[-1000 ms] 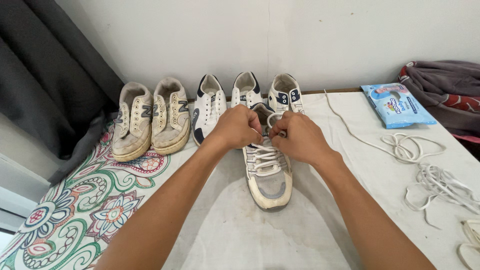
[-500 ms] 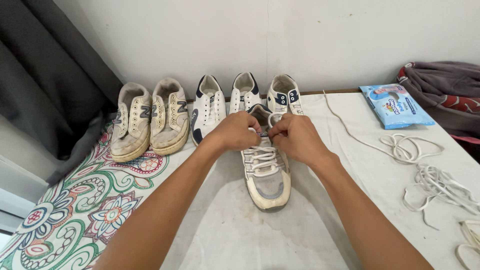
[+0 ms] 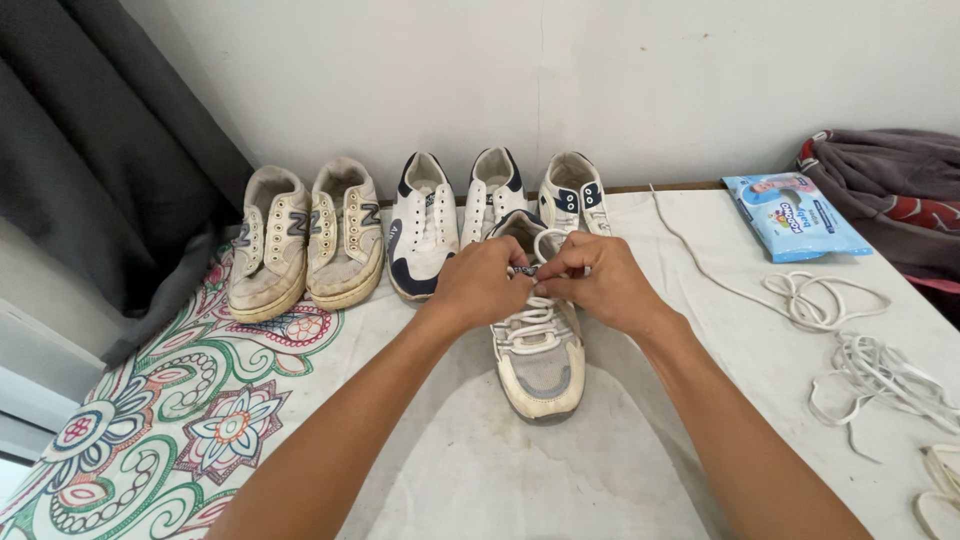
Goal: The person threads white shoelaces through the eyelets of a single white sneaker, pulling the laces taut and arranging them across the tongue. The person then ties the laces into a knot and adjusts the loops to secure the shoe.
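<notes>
Nearest the camera, two bare forearms reach in from the bottom edge over the white cloth (image 3: 470, 470) that covers the surface, with a flower-patterned cloth (image 3: 170, 420) spread at the near left. At the near right edge lies a loose tangle of white laces (image 3: 880, 375), with one long lace running from it toward the far wall. In the middle of the white cloth stands the worn white and grey sneaker (image 3: 540, 355), toe pointing toward the person, its lower eyelets already threaded with a white lace (image 3: 530, 325). Both hands meet over the sneaker's tongue: the left hand (image 3: 482, 282) is curled closed with its fingertips pinching the lace at the top eyelets, and the right hand (image 3: 598, 280) is likewise closed, pinching the lace just beside it, a small loop of lace standing up above the knuckles. The hands cover the upper part of the sneaker, so how the lace runs there is hidden. Just beyond them, along the wall, stands a row of other shoes: a beige pair (image 3: 305, 240) at the left, then three white and navy shoes (image 3: 425, 225), the rightmost almost touching the sneaker's heel. Farther right lies a blue packet of wipes (image 3: 795, 215), and beyond it a heap of dark cloth (image 3: 890, 180). A dark curtain (image 3: 90, 150) hangs at the far left.
</notes>
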